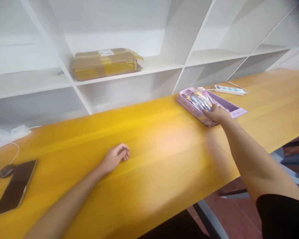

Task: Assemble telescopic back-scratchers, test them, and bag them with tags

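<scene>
At the back right of the table, my right hand (218,113) reaches into a shallow purple box (239,113). Its fingers are closed on a shiny clear plastic packet (200,99) with silvery, blue and yellow items inside, whose kind I cannot make out. Part of the packet is hidden by the hand. My left hand (117,156) rests on the middle of the yellow tabletop (149,179), fingers curled in loosely and nothing in them.
A taped brown cardboard parcel (107,64) lies in the white shelf unit (129,71) behind the table. One power strip (229,89) sits past the box, another (10,134) at far left. A dark flat tablet-like device (16,187) and a black mouse-like object (6,171) lie at left.
</scene>
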A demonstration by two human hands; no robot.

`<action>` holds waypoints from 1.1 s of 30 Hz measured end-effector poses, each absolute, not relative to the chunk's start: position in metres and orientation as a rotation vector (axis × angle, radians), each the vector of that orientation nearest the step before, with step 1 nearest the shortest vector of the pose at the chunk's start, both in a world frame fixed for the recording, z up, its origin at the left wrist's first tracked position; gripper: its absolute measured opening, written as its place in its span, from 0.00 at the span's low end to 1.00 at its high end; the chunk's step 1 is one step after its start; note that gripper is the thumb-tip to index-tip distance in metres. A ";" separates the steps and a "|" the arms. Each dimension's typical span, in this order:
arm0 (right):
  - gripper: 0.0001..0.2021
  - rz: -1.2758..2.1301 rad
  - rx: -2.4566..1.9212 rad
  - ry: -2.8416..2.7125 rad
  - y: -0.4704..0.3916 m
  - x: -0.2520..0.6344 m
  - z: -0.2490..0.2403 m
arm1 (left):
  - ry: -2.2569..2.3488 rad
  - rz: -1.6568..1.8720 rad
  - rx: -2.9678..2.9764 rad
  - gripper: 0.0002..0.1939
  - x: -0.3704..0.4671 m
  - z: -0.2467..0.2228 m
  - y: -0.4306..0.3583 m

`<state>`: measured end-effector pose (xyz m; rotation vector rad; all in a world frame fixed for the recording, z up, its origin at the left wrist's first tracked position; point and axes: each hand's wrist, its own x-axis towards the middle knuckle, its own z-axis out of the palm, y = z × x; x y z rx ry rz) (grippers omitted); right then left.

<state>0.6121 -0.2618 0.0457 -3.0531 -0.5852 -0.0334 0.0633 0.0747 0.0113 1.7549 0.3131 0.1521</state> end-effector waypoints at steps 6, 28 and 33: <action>0.33 0.082 -3.055 -0.807 -0.252 0.588 0.048 | 0.327 0.167 1.828 0.08 0.066 0.012 0.071; 0.59 0.507 -2.953 -0.800 -0.237 0.545 0.062 | 0.317 0.149 1.949 0.09 0.063 0.016 0.070; 0.57 0.215 -2.980 -0.835 -0.251 0.551 0.048 | 0.317 0.153 1.967 0.08 0.064 0.018 0.068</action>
